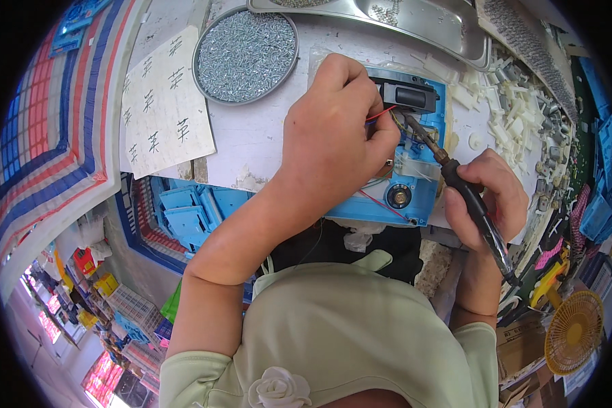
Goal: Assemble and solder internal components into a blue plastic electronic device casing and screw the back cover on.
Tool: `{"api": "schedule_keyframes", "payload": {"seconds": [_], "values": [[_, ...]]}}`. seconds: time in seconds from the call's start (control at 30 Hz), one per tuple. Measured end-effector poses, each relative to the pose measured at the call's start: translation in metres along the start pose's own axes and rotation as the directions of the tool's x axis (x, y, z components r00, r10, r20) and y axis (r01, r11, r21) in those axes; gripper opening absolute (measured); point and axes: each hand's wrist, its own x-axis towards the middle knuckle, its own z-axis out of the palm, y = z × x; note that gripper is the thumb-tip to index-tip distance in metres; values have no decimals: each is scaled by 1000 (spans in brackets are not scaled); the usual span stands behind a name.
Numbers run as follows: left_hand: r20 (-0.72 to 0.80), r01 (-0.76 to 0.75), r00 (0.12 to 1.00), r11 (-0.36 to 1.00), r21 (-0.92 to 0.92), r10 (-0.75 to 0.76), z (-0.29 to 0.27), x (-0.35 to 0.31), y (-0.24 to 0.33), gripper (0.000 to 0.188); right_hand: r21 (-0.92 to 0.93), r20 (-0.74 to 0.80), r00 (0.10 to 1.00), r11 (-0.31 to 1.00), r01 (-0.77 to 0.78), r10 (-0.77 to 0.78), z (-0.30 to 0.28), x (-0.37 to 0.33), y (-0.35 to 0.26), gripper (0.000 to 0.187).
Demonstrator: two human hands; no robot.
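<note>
My right hand (pixel 500 194) is wrapped around the black handle of a soldering iron (pixel 474 204). The iron slants up and to the left, its tip close to a black box-shaped part (pixel 413 98) with a roller-like piece. That part sits in a blue plastic housing (pixel 423 207) on the worktable. A red wire (pixel 382 113) runs from the pinched fingers of my left hand (pixel 336 129) toward the black part. Whether the tip touches the wire cannot be seen. Thin coloured wires and a small round speaker (pixel 398 196) lie inside the housing, partly covered by my left hand.
A round tray (pixel 196 58) of small screws stands far left, beside a handwritten paper sheet (pixel 163 129). Metal trays (pixel 442 27) line the back. Loose white plastic parts (pixel 513 126) and small motors are heaped at right. A yellow fan (pixel 573 332) stands lower right; blue panels (pixel 187 214) fill a bag lower left.
</note>
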Motion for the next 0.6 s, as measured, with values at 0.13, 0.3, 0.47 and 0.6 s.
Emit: {"api": "schedule_keyframes", "payload": {"seconds": [0.13, 0.3, 0.47, 0.6], "values": [[2, -4, 1000, 1000, 0, 4, -1, 0, 0, 12, -1, 8, 1000, 1000, -3, 3, 0, 0, -1, 25], [1, -5, 1000, 1000, 4, 5, 0, 0, 0, 11, -4, 3, 1000, 1000, -2, 2, -2, -2, -2, 26], [2, -8, 1000, 1000, 5, 8, -1, -1, 0, 11, -4, -20, 1000, 1000, -1, 1, -6, -9, -3, 27], [11, -13, 1000, 1000, 5, 13, -2, -1, -1, 12, -13, -41, 999, 1000, 11, -12, -10, -16, -4, 29]]}}
